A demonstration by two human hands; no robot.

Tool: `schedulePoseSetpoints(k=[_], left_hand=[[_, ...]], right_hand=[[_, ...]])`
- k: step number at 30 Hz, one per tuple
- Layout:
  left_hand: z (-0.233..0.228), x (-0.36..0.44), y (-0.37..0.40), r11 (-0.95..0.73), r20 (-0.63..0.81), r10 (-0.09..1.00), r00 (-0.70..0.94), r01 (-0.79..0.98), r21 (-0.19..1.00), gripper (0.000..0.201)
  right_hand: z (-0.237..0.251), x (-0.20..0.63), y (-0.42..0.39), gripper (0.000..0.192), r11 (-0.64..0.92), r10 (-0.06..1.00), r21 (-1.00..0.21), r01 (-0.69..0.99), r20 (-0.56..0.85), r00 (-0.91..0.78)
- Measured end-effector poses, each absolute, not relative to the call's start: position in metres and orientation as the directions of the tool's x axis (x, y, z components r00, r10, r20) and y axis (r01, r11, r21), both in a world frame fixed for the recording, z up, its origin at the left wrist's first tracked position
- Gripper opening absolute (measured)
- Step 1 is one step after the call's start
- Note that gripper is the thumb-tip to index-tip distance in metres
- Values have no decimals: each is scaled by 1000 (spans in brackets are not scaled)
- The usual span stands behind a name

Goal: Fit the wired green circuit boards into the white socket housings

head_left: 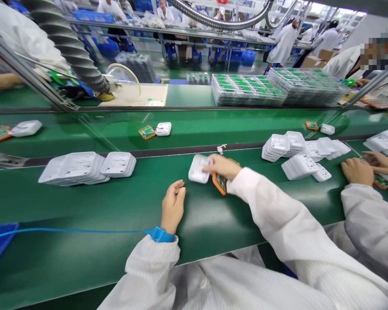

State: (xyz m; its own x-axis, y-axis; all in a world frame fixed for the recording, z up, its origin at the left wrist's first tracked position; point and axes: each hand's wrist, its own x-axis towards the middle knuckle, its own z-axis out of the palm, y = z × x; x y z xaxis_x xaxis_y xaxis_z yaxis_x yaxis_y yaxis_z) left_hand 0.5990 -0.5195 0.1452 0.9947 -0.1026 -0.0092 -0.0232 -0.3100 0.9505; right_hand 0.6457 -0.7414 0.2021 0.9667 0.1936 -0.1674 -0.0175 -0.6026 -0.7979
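My right hand [225,167] pinches the right edge of a white square plastic cover [197,171] over the green bench. Under my right wrist lies an orange-edged circuit board [218,184], partly covered by hand and sleeve. Just behind it is a small white connector [221,149]. My left hand [172,203], with a blue wrist strap [161,234] and cord, hovers to the left of the cover, fingers loosely bent and nothing visible in them. Stacked white covers [74,167] stand off to the left.
More white covers [299,165] are piled at the right, near a co-worker's hands [358,171]. Beyond the dark rail runs a green belt [110,129] carrying circuit boards [147,132] wired to white covers. Clear trays of green boards [245,92] stand behind it.
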Motion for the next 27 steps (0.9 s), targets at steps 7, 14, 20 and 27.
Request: schedulePoseSetpoints(k=[7, 14, 20, 27], left_hand=[[149, 601, -520, -415, -9, -94, 996, -31, 909, 32], [155, 598, -524, -541, 77, -191, 978, -171, 824, 26], [156, 601, -537, -669, 136, -285, 949, -299, 681, 16], [160, 615, -585, -856, 97, -343, 934, -354, 377, 14]], right_hand=[[191, 662, -788, 29, -830, -270, -524, -189, 82, 959], [156, 570, -743, 32, -888, 59, -445, 118, 144, 988], [158, 570, -761, 29, -920, -37, -388, 49, 211, 977], [137, 591, -762, 15, -901, -75, -433, 30, 224, 972]])
